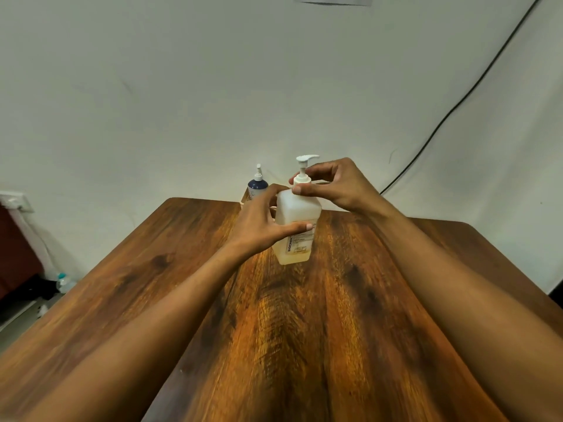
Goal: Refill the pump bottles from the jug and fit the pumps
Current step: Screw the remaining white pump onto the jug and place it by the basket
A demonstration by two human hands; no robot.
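Observation:
A translucent square pump bottle (300, 210) with a white label stands upright on the wooden table (304, 315), a thin layer of yellowish liquid at its bottom. My left hand (263, 222) wraps around its body from the left. My right hand (333, 187) pinches the collar of the white pump (304, 169) that sits on the bottle's neck. Behind it, at the table's far edge, stands a dark blue pump bottle (257, 187) with its own white pump fitted. No jug is in view.
A white wall rises just behind the table, with a black cable (457, 102) running down it on the right. On the floor at the left lies a small clear water bottle (64, 281) near a dark object.

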